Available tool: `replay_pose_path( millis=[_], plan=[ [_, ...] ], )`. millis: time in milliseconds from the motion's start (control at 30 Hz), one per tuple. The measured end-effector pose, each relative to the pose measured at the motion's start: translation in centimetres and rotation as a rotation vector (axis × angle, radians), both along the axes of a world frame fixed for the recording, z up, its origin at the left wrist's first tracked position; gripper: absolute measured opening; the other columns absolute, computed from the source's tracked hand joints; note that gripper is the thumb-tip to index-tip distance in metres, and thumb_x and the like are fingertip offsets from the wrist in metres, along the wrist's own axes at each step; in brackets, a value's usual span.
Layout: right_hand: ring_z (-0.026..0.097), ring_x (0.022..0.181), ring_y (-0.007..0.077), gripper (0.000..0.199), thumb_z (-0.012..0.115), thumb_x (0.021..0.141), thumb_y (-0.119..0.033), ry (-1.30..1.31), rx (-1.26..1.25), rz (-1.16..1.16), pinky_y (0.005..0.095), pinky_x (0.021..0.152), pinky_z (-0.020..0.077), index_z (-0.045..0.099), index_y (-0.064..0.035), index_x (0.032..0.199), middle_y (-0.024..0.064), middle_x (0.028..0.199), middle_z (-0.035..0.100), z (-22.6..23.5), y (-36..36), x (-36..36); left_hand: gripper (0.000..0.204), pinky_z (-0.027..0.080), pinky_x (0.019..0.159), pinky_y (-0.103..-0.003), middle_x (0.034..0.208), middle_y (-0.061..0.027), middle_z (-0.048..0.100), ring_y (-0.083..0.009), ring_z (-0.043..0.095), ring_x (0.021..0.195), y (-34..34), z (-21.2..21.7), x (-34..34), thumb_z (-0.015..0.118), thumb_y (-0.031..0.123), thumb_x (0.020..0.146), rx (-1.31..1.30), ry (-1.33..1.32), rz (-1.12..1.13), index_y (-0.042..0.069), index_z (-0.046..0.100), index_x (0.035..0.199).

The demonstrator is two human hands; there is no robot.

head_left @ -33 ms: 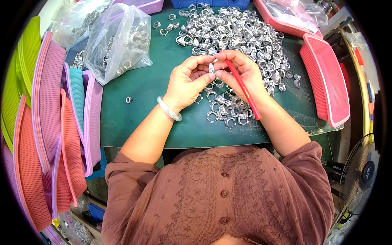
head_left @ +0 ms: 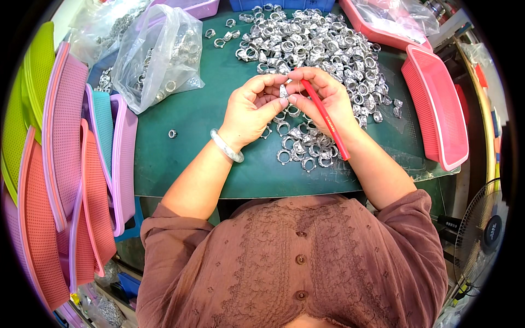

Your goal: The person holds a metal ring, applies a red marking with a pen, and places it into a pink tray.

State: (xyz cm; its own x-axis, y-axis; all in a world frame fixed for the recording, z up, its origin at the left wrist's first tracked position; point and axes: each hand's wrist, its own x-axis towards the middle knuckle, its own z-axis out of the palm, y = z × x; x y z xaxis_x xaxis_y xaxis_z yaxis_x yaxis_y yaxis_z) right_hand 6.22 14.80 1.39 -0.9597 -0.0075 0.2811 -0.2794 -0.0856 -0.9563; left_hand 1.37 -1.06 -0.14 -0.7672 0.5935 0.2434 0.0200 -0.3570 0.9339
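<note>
Over the near part of the pile, my two hands meet at the fingertips. My left hand (head_left: 254,106) is closed, pinching a small silver ring (head_left: 283,91) between thumb and fingers. Across my right hand (head_left: 331,101) lies a slim red pen (head_left: 326,118), its upper end by the forefinger and its lower end over the wrist. The thumb and fingers of that hand are bent close to the ring; whether they touch it I cannot tell. Many silver rings (head_left: 311,46) lie heaped beyond my hands, and a smaller group of rings (head_left: 309,147) lies nearer, below them.
One stray ring (head_left: 173,133) lies on the green tabletop (head_left: 180,164) at left. A clear plastic bag of rings (head_left: 158,65) stands behind it. Stacked plastic baskets (head_left: 65,131) line the left side. A pink basket (head_left: 437,109) and a fan (head_left: 481,235) are at right.
</note>
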Motion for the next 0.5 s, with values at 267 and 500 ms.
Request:
replay_pose_path(
  millis=[267,500],
  plan=[
    [0.058,0.088,0.0110,0.028,0.055,0.080,0.006,0.050,-0.051,-0.064,0.0224,0.078,0.0459,0.051,-0.0013,0.107,0.0068,0.093,0.061,0.17,0.15,0.01,0.036,0.046,0.083,-0.026,0.107,-0.0087,0.056,-0.0166,0.055,0.098,-0.22,0.00,-0.32,0.053,0.001,0.084,0.075,-0.251,-0.034,0.001,0.047,0.119],
    [0.059,0.090,0.0131,0.024,0.051,0.083,0.003,0.086,-0.024,-0.140,0.0243,0.080,0.0445,0.050,-0.0008,0.106,0.0102,0.092,0.063,0.40,0.69,-0.19,0.038,0.046,0.085,-0.029,0.109,-0.0108,0.055,-0.0196,0.056,0.099,-0.59,0.12,-1.00,0.050,0.002,0.085,0.206,-0.381,-0.153,0.000,0.044,0.122]
  ],
)
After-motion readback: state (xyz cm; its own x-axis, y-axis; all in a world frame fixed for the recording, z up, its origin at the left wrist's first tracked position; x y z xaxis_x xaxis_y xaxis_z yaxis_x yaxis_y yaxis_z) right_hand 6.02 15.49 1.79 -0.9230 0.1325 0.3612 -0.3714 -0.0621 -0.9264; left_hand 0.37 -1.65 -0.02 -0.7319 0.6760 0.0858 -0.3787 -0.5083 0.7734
